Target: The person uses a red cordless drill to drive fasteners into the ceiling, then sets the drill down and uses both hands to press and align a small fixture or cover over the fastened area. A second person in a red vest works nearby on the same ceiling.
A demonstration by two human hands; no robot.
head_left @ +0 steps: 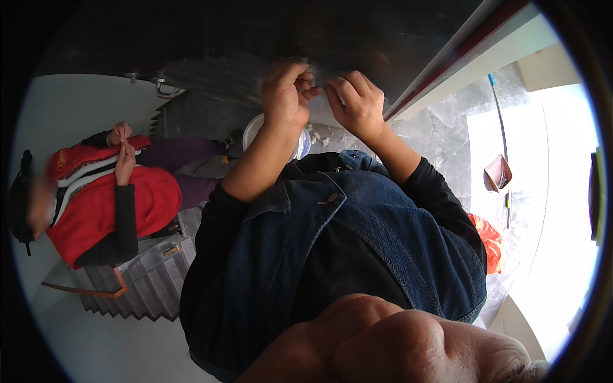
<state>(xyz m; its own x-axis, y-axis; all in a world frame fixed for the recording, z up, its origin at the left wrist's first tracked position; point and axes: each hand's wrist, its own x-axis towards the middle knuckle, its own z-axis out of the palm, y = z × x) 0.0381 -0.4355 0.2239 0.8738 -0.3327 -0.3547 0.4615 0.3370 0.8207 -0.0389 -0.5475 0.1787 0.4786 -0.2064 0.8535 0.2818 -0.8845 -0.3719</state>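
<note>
My left hand [285,94] is raised in front of a dark surface [230,38], its fingers curled in toward the thumb. Close beside it on the right, my right hand [356,102] is closed, thumb and fingertips pressed together. The fingertips of both hands point at each other with a small gap between. What they pinch, if anything, is too small and dim to make out. A thin, see-through film [214,78] spreads across the dark surface left of my left hand. Below my wrists stands a white bucket [253,131], partly covered by my left forearm.
To the left, a person in a red vest [143,201] stands near grey stairs [150,287], hands together. White scraps [327,136] lie on the grey floor by the bucket. At right are a long-handled dustpan [497,173] and an orange-red bag [488,244]. A red-edged ledge [463,51] slants at upper right.
</note>
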